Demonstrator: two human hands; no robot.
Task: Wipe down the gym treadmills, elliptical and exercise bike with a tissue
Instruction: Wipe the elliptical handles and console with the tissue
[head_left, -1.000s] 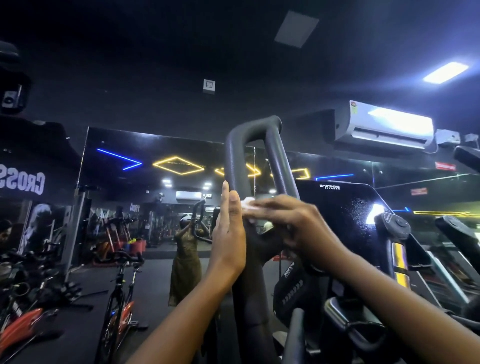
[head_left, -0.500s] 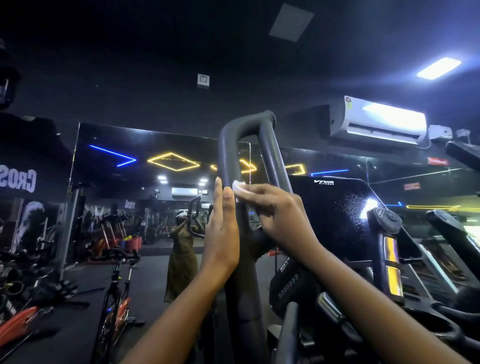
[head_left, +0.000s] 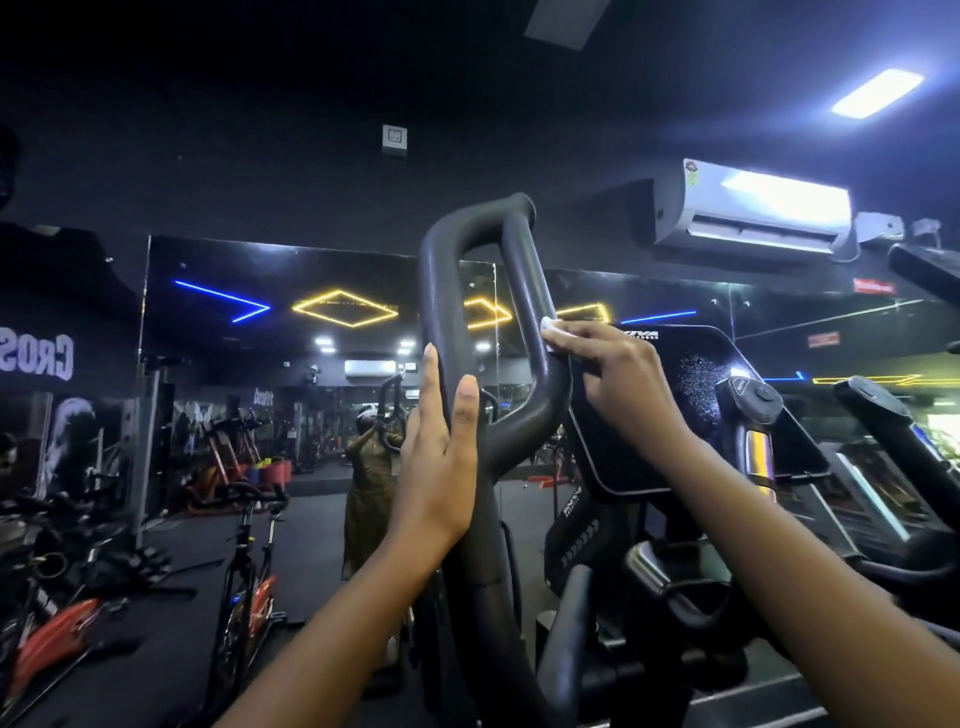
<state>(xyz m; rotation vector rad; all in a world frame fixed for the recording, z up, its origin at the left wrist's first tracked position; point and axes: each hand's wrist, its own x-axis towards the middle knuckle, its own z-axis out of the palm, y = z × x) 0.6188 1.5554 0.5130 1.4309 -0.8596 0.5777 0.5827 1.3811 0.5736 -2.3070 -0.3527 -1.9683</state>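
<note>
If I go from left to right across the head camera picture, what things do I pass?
Spin bike → left hand flat on the loop handle → right hand holding the tissue → round knob → black machine arm.

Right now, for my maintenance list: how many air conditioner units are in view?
2. A white wall unit hangs high at the right; a mirrored unit shows small in the mirror, left of the handle loop. Others may be hidden.
</note>
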